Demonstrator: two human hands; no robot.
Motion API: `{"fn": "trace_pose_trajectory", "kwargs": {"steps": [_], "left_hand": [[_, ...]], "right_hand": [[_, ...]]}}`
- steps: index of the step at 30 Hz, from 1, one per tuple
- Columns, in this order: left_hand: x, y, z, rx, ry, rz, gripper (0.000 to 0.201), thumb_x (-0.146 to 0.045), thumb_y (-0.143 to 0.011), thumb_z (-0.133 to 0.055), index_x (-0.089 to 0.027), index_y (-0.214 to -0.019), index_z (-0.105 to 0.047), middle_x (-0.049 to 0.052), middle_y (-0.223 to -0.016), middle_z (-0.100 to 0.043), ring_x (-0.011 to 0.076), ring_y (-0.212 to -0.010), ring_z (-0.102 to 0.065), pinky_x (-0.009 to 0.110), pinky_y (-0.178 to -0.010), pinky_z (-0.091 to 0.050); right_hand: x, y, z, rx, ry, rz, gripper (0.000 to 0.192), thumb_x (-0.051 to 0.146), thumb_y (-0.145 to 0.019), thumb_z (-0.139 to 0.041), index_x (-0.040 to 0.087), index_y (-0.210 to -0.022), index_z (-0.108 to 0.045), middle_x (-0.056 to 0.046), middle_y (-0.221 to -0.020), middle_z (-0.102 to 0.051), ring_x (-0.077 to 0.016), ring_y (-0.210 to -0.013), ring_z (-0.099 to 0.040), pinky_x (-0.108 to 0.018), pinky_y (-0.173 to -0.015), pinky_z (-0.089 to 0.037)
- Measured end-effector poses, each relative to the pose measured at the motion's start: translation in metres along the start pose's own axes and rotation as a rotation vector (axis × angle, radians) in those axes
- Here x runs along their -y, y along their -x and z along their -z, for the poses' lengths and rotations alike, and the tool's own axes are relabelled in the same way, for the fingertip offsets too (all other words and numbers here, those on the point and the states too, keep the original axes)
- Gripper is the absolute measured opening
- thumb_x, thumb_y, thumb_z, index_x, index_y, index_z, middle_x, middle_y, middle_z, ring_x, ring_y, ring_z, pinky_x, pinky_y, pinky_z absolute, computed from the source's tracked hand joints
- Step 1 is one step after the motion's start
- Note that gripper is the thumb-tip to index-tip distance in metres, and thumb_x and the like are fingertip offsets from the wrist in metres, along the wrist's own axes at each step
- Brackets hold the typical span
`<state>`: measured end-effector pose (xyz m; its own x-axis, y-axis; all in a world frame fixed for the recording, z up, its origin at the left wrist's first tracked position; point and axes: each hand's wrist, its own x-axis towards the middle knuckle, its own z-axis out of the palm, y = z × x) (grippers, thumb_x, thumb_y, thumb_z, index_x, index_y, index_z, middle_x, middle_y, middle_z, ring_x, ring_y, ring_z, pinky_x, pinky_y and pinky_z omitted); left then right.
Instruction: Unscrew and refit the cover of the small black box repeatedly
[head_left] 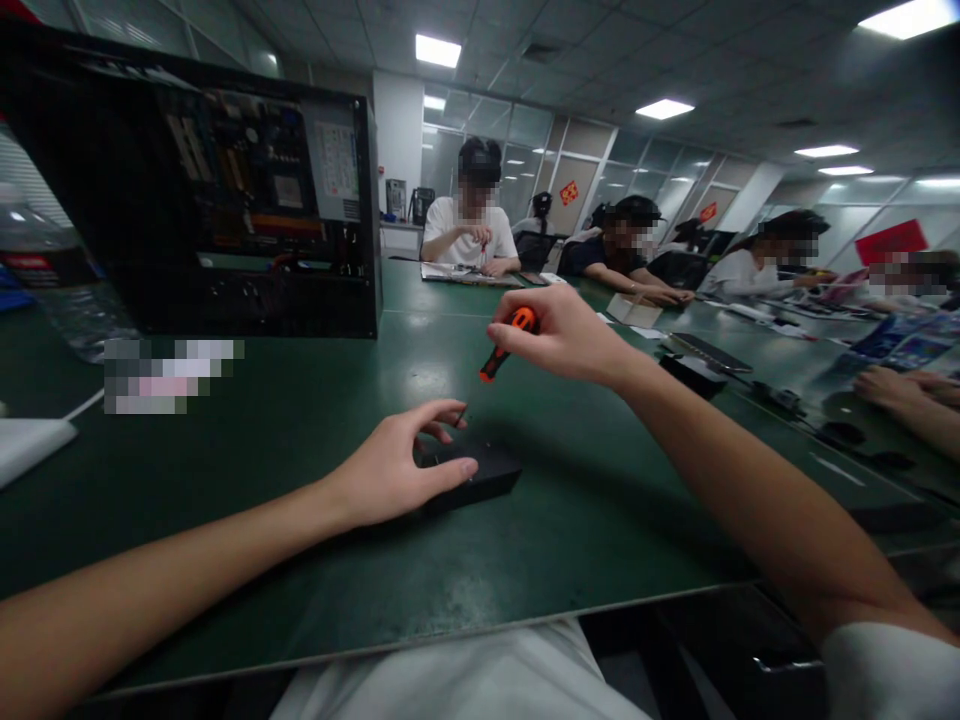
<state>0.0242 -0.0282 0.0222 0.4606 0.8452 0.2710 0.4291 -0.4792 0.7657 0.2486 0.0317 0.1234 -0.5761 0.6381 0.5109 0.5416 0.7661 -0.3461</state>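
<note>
A flat black box (487, 478) lies on the green table near its front edge. My left hand (397, 465) is curved about the left end of this box, thumb along its near upper edge and fingers bent over the far side. In my right hand (562, 330), fingers closed round the handle, is a screwdriver (511, 342) with an orange and black grip. It tilts down to the left above the box. Part of its shaft is hard to make out; a thin dark tip shows beside my left index finger.
An open computer case (262, 200) with a circuit board inside stands at the back left, beside a plastic bottle (60, 270). Across the table (300, 590) a person (469, 225) works, with more people to the right. A dark box (690, 375) lies at the right.
</note>
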Motion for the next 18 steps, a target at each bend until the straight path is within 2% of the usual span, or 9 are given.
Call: {"fn": "trace_pose_trajectory", "kwargs": {"steps": [3, 7, 10, 18], "left_hand": [[-0.004, 0.002, -0.001, 0.073, -0.095, 0.013, 0.058, -0.041, -0.080, -0.076, -0.015, -0.131, -0.066, 0.011, -0.121, -0.073, 0.0273, -0.106, -0.069, 0.040, -0.093, -0.054], [-0.007, 0.004, -0.002, 0.147, -0.153, -0.041, 0.039, -0.037, -0.086, -0.069, -0.017, -0.120, -0.073, 0.008, -0.112, -0.077, 0.0248, -0.097, -0.072, 0.036, -0.085, -0.055], [-0.006, 0.005, -0.001, 0.144, -0.167, -0.093, 0.039, -0.033, -0.087, -0.067, -0.018, -0.122, -0.073, 0.007, -0.113, -0.077, 0.0240, -0.097, -0.072, 0.034, -0.084, -0.054], [-0.002, 0.007, -0.002, 0.134, -0.096, -0.083, 0.040, -0.029, -0.086, -0.068, -0.020, -0.125, -0.071, 0.006, -0.119, -0.076, 0.0239, -0.104, -0.072, 0.036, -0.093, -0.054]], "right_hand": [[-0.013, -0.009, 0.008, 0.100, 0.119, 0.019, 0.026, 0.035, -0.087, -0.060, 0.013, -0.074, -0.066, 0.002, -0.059, -0.054, -0.0082, -0.056, -0.043, -0.025, -0.057, -0.029], [-0.028, -0.016, 0.004, 0.074, 0.205, 0.026, 0.026, 0.035, -0.087, -0.058, 0.013, -0.075, -0.066, 0.002, -0.059, -0.054, -0.0083, -0.056, -0.041, -0.026, -0.058, -0.028], [-0.035, -0.018, -0.001, 0.070, 0.232, 0.021, 0.027, 0.036, -0.087, -0.057, 0.013, -0.074, -0.065, 0.002, -0.060, -0.053, -0.0084, -0.056, -0.040, -0.025, -0.058, -0.028], [-0.045, -0.018, -0.014, 0.155, 0.239, -0.023, 0.026, 0.036, -0.087, -0.057, 0.013, -0.079, -0.066, 0.000, -0.064, -0.056, -0.0092, -0.058, -0.044, -0.025, -0.061, -0.031]]}}
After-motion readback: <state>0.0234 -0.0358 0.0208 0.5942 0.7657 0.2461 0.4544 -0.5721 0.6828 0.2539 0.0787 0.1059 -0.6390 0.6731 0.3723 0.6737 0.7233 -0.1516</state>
